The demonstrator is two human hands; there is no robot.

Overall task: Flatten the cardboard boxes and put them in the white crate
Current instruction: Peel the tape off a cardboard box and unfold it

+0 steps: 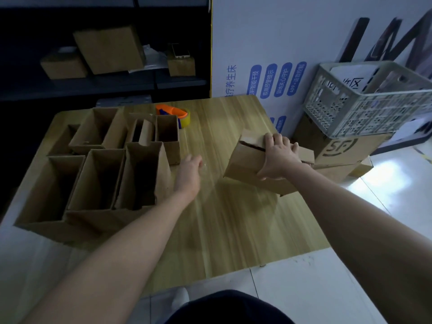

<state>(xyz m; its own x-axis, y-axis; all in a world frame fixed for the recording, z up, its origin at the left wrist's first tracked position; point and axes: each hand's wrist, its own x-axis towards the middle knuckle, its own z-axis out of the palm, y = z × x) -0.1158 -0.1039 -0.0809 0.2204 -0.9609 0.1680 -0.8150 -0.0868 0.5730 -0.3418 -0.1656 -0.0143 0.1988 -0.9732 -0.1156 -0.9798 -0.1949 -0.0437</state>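
At the right edge of the table (233, 218), the right hand (279, 157) grasps a tilted cardboard box (247, 164). The left hand (190, 168) hovers mid-table near the open boxes (100, 178); I cannot tell its grip.

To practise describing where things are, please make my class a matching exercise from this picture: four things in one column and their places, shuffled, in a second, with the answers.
Things
1. tape dispenser
2. white crate
3. phone
4. right hand

Places
A. on a small box on the dark shelf
B. gripping a cardboard box near the table's right edge
C. at the far edge of the table
D. on top of a printed carton beside the table

Pairs: 1-C, 2-D, 3-A, 4-B
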